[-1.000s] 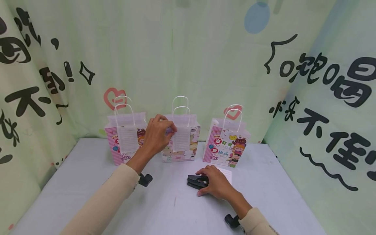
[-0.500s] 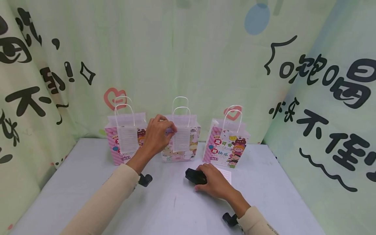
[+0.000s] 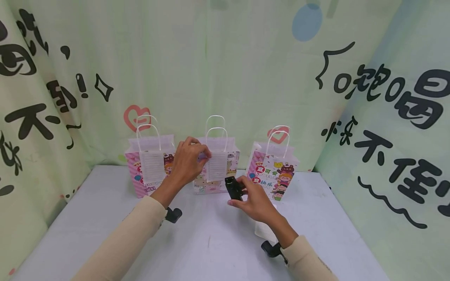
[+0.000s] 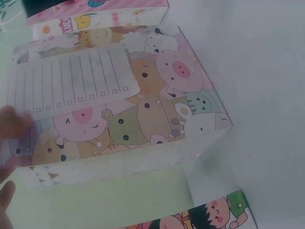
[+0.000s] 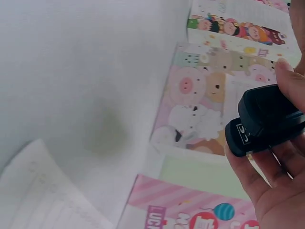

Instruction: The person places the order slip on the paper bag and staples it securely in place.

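Observation:
My left hand [image 3: 190, 162] pinches the upper left edge of a lined paper sheet [image 3: 217, 168] against the front of the middle gift bag [image 3: 205, 185]. In the left wrist view the sheet [image 4: 76, 81] shows ruled lines with small boxes and lies over the cartoon animals printed on the bag [image 4: 162, 119]. My right hand [image 3: 256, 201] grips a black stapler [image 3: 233, 188], raised above the table just in front of the middle bag's lower right side. Thumb and fingers wrap the stapler [image 5: 267, 114] in the right wrist view, its nose pointing away from the palm.
To the left stands a pink gift bag [image 3: 135, 179] with a similar lined sheet [image 3: 152, 168] on its front. Another gift bag [image 3: 270, 175] stands to the right. A loose paper [image 3: 263, 231] lies on the white table [image 3: 197, 249] under my right forearm. Printed curtains [image 3: 225, 70] surround the table.
My right hand has lifted the stapler off the table and brought it up toward the middle bag, turning its nose upward. My left hand and the sheet stay in place.

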Available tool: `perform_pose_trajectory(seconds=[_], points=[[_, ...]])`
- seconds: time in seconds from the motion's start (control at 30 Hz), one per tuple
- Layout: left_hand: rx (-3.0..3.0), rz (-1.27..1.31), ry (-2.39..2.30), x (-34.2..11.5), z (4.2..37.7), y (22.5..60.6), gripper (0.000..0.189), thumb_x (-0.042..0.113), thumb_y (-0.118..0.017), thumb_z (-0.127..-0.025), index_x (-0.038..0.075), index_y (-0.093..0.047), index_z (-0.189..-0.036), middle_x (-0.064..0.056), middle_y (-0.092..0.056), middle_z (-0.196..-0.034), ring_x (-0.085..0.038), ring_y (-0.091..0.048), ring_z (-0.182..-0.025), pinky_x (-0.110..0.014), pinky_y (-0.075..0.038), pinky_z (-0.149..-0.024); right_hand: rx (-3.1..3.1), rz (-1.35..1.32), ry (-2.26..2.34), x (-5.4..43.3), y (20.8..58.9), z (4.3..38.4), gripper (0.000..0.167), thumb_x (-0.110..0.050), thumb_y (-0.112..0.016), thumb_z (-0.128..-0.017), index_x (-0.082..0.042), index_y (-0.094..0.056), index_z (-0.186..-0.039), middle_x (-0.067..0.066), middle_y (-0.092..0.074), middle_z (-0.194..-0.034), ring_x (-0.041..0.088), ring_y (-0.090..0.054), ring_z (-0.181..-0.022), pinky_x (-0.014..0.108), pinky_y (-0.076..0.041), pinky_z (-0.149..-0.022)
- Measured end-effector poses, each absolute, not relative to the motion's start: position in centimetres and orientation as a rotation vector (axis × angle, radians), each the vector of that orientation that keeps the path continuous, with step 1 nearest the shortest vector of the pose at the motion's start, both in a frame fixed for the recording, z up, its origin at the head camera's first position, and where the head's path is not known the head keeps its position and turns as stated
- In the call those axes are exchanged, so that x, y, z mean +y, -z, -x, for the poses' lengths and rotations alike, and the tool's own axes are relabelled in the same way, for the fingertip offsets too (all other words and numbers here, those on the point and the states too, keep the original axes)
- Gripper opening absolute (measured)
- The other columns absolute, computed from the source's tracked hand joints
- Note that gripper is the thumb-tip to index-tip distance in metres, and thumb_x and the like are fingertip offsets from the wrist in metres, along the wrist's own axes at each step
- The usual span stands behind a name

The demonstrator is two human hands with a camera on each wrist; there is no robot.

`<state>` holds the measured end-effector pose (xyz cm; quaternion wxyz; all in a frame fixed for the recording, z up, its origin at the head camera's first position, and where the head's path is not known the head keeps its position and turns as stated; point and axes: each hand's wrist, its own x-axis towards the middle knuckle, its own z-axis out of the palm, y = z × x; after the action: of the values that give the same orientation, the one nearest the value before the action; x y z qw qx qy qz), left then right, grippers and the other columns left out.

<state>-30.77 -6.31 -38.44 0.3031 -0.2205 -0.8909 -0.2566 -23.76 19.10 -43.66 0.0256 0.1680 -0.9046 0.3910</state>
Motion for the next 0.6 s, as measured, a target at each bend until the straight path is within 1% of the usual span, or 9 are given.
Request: perform_pose_trajectory(seconds=[0.13, 0.3, 0.43, 0.6], points=[[-2.358, 0.59, 0.685, -6.3, 30.7, 38.4, 0.005, 0.016, -0.085, -0.09, 0.015, -0.082, -0.094, -0.005, -0.083, -0.104, -0.027, -0.06, -0.113, -0.046, -0.05, -0.101, -2.718, -0.568, -1.234, 18.9, 42.7, 24.4, 0.064, -0.026, -0.09, -0.086, -0.016, -0.057, -0.139, 0.008, -0.071, -0.133, 0.03, -0.071, -0.121, 0.055, -0.057, -0.104], [-2.358, 0.593, 0.688, -6.3, 30.6, 38.3, 0.005, 0.016, -0.085, -0.091, 0.015, -0.082, -0.094, -0.005, -0.083, -0.104, -0.026, -0.06, -0.112, -0.046, -0.049, -0.101, -2.605, -0.612, -1.254, 18.5, 41.3, 25.4, 0.06, -0.023, -0.089, -0.088, -0.014, -0.056, -0.138, 0.007, -0.073, -0.129, 0.031, -0.071, -0.12, 0.058, -0.055, -0.107], [-2.358, 0.596, 0.693, -6.3, 30.7, 38.3, 0.005, 0.017, -0.085, -0.091, 0.015, -0.082, -0.094, -0.005, -0.083, -0.104, -0.026, -0.06, -0.112, -0.046, -0.049, -0.101, -2.538, -0.634, -1.24, 18.1, 40.0, 26.0, 0.058, -0.021, -0.089, -0.088, -0.012, -0.056, -0.135, 0.008, -0.073, -0.125, 0.031, -0.072, -0.118, 0.057, -0.055, -0.108], [-2.362, 0.594, 0.692, -6.3, 30.7, 38.3, 0.004, 0.017, -0.085, -0.091, 0.016, -0.082, -0.094, -0.005, -0.083, -0.103, -0.026, -0.06, -0.111, -0.045, -0.049, -0.101, -2.495, -0.644, -1.283, 17.6, 38.4, 26.7, 0.057, -0.02, -0.088, -0.088, -0.011, -0.056, -0.133, 0.01, -0.074, -0.125, 0.034, -0.071, -0.122, 0.058, -0.052, -0.11]])
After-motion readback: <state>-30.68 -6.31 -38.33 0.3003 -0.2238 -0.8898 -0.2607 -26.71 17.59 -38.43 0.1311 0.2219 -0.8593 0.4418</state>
